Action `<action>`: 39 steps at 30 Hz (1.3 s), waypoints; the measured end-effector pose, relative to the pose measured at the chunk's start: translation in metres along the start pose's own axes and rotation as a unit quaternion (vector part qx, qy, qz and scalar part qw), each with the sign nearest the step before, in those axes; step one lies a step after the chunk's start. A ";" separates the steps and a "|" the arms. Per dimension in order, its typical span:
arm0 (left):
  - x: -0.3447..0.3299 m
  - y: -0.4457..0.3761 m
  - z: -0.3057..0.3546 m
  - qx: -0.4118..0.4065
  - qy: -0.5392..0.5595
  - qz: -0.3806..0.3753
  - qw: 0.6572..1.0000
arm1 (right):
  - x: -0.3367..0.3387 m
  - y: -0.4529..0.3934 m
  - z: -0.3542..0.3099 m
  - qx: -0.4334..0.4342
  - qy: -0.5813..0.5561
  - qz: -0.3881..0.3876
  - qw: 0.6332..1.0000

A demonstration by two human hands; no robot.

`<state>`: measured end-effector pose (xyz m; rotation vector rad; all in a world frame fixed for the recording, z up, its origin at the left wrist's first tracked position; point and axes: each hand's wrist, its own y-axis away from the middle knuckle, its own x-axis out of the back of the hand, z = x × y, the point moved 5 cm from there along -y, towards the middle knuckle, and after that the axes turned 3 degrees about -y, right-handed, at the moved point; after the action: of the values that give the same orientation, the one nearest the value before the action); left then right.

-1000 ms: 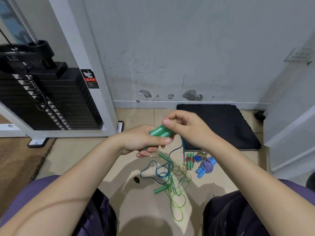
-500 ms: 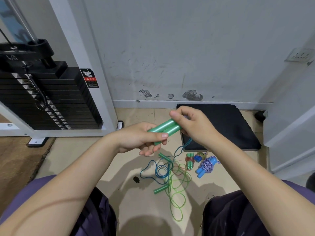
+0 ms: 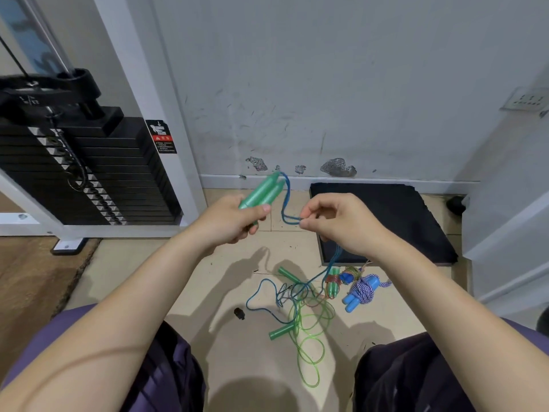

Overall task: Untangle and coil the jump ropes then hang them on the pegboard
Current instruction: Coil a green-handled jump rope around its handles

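Compared with half a second before, the two hands have come apart: then the right hand was closed over the far ends of the pair of green handles, and now it has moved to the right of them and pinches the blue cord between thumb and forefinger, with the other fingers curled. The left hand is still wrapped around the lower part of the two handles, thumb on top, and the handles now point more steeply toward the upper middle of the frame, side by side and touching. The cord leaves their top ends, makes a loop down to the pinching fingers, then passes behind the right hand and falls to the floor. There, in the lower middle of the frame, it joins a loose tangle of blue cord and clear green cord, with two more green handles lying in it. Just right of the tangle lie a small bundle with green handles and a wound rope with blue handles, close together. A black mat lies against the wall at the right, and a black weight stack stands at the left.
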<state>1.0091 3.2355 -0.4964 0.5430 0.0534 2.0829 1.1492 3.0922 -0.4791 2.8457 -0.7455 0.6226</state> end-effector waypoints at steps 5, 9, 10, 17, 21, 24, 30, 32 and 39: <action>-0.024 0.012 -0.004 0.022 -0.176 -0.186 0.966 | -0.004 0.002 -0.016 0.035 -0.034 -0.007 0.999; -0.040 0.023 0.001 0.013 -0.139 -0.275 0.951 | -0.013 0.002 -0.015 0.037 -0.007 -0.029 0.999; -0.041 0.024 0.002 0.009 -0.139 -0.280 0.950 | -0.015 0.002 -0.015 0.039 -0.001 -0.033 0.999; -0.049 0.023 0.001 0.007 -0.118 -0.281 0.952 | -0.022 0.006 -0.017 0.056 -0.002 -0.067 0.996; -0.046 0.024 0.003 -0.005 -0.090 -0.282 0.955 | -0.016 0.005 -0.015 0.056 -0.024 -0.072 0.996; -0.042 0.025 0.009 -0.032 -0.032 -0.294 0.955 | -0.011 0.007 -0.012 0.026 -0.067 -0.083 0.994; -0.038 0.024 0.010 -0.020 0.062 -0.286 0.956 | -0.009 0.012 -0.010 -0.033 -0.141 -0.144 0.979; -0.037 0.023 0.011 -0.021 0.067 -0.280 0.957 | -0.007 0.012 -0.010 -0.035 -0.121 -0.123 0.984; -0.038 0.023 0.007 0.023 0.068 -0.264 0.962 | -0.003 0.010 -0.014 -0.002 -0.064 -0.062 0.996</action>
<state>1.0104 3.1908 -0.4974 0.3622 0.2961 1.5931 1.1366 3.0878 -0.4677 2.9219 -0.5801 0.4250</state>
